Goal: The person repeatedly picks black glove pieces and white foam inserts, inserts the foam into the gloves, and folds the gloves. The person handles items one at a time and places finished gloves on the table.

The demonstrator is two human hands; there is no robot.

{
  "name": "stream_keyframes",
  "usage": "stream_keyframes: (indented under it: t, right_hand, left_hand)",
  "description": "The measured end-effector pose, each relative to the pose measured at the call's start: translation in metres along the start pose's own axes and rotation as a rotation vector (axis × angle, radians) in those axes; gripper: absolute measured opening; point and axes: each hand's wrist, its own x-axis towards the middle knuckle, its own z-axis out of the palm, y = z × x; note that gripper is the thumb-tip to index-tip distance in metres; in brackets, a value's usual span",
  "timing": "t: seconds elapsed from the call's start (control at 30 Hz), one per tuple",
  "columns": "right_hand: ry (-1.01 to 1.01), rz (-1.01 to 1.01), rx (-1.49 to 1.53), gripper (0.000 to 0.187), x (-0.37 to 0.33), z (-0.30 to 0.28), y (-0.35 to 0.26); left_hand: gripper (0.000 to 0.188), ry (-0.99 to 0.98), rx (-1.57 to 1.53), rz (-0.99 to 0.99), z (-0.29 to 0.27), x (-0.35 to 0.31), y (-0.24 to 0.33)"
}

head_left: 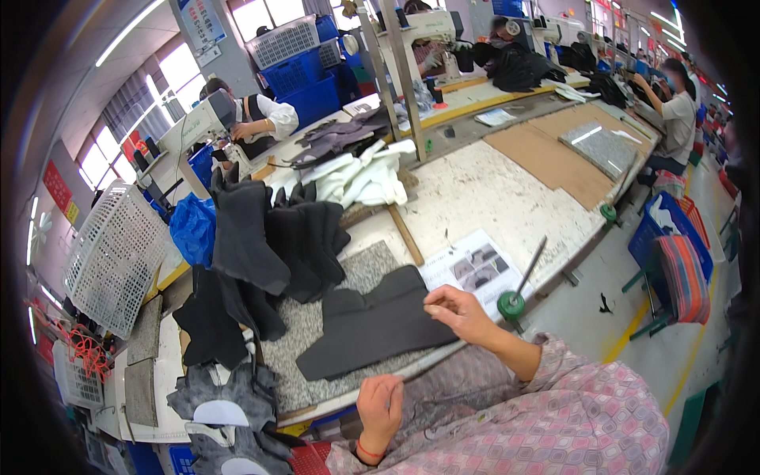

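Note:
A flat black cut piece of padded fabric (376,324), with a seam line across it, lies on a speckled grey stone slab (360,273) in front of me. Over its right end hangs my right hand (463,313), thumb and fingertips drawn together; whatever may be between them is too small to make out. My left hand (381,405) is at the table's near edge, just below the piece, its fingers curled together and their inner side hidden. Neither hand visibly touches the fabric. Several similar black pieces (305,245) are heaped to the left of it.
A printed sheet (475,269) lies beyond my right hand, beside a green base with an upright metal rod (511,305). Grey-black pieces (229,427) hang at the lower left. White pieces (360,178), a blue bag (192,229) and a white crate (115,257) stand farther left. Other people sew beyond.

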Motion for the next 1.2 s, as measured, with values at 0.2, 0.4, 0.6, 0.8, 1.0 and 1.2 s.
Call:
stream_keyframes:
  t: [0.2, 0.4, 0.6, 0.8, 1.0, 1.2]
  right_hand:
    - [-0.137, -0.068, 0.122, 0.016, 0.096, 0.026, 0.001]
    - [-0.148, 0.154, 0.072, 0.015, 0.087, 0.007, 0.014]
    - [-0.152, 0.284, 0.015, 0.014, 0.082, 0.039, 0.024]
    - [-0.384, 0.193, 0.139, 0.015, 0.078, 0.095, 0.002]
    - [-0.511, 0.197, 0.188, 0.014, 0.066, 0.123, -0.033]
    - [-0.652, -0.031, 0.089, 0.011, 0.067, 0.134, -0.049]
  left_hand:
    - [0.010, 0.181, 0.038, -0.156, 0.001, 0.033, -0.012]
    - [0.011, 0.054, -0.143, -0.071, 0.020, 0.043, -0.020]
    - [0.014, -0.038, -0.350, -0.071, -0.005, 0.042, -0.044]
    - [0.003, -0.059, -0.694, -0.324, -0.040, 0.050, -0.067]
    - [0.023, -0.082, -1.364, -0.648, -0.051, 0.058, -0.086]
    - [0.029, -0.140, -2.166, -0.525, -0.038, 0.056, -0.098]
